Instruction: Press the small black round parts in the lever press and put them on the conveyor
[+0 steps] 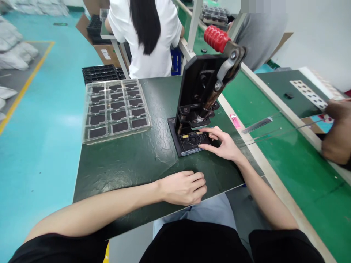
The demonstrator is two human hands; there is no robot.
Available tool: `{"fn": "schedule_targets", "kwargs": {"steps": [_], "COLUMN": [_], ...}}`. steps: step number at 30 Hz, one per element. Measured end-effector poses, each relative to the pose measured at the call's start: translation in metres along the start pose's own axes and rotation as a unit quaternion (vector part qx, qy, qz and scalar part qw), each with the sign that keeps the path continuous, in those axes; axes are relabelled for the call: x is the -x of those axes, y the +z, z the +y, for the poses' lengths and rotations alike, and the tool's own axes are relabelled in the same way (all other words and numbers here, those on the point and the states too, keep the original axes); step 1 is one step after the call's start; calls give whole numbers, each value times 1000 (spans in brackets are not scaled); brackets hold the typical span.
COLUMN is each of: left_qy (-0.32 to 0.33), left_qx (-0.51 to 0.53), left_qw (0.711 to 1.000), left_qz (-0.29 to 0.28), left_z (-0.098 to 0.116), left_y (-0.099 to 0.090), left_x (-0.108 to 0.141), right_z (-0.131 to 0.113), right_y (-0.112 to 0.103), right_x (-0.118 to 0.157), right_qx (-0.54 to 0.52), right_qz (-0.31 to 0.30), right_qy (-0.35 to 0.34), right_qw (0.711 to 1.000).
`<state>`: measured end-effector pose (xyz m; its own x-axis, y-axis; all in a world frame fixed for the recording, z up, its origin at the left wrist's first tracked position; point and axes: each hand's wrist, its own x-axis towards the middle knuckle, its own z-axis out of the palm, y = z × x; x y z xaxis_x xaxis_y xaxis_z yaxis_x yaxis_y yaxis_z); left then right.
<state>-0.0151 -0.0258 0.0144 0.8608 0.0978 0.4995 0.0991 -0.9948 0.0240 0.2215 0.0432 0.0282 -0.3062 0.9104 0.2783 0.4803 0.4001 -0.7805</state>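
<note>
A black hand press [196, 86] with a red ribbed handle [216, 38] stands on the dark green worktable. In its base, under the ram, lies a flat black plastic part [194, 139] with a round ring and small yellowish pieces near it. My right hand [223, 144] reaches in from the right, thumb at the part's near edge and index finger at its far edge, gripping it. Near the table's front edge my left hand [185, 188] rests in a loose fist. Its curled fingers hide whatever may be inside.
A clear plastic tray [149, 109] with dark rectangular pieces in its compartments lies left of the press. A green conveyor [274, 138] runs along the right, with a pink object [235, 120] at its edge. A person in white [170, 29] sits ahead; another person's arm [337, 131] is at right.
</note>
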Motion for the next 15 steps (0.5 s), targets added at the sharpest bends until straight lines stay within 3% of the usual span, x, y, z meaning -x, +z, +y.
{"fn": "schedule_targets", "kwargs": {"steps": [2,5,7,9,10,12,15], "left_qy": [0,2,-15,-66,-99,-150,-156], "left_qx": [-1,0,-14,-40,-50,-57,-50], "left_qw": [1000,1000,1000,997,993,986,984], "left_qz": [-5,-13,-11,-17,-25,-46,-68], "left_z": [0,0,1,1,1,0,-1], "left_y": [1,2,1,0,-1,-2,-3], "left_x": [0,0,0,-2,-2,-4,-4], "right_z": [-5,-25,-48,-73,-84,-104,-124], "right_y": [-3,-17,-32,-49,-57,-73,-88], "right_x": [1,-6,-21,-47,-63,-99,-146], "right_qx": [-1,27,60,98,115,149,116], "right_qz": [50,219,334,387,387,316,75], "right_qy": [12,-12,-84,-171,-200,-194,-53], "right_qw": [999,975,937,901,893,917,989]}}
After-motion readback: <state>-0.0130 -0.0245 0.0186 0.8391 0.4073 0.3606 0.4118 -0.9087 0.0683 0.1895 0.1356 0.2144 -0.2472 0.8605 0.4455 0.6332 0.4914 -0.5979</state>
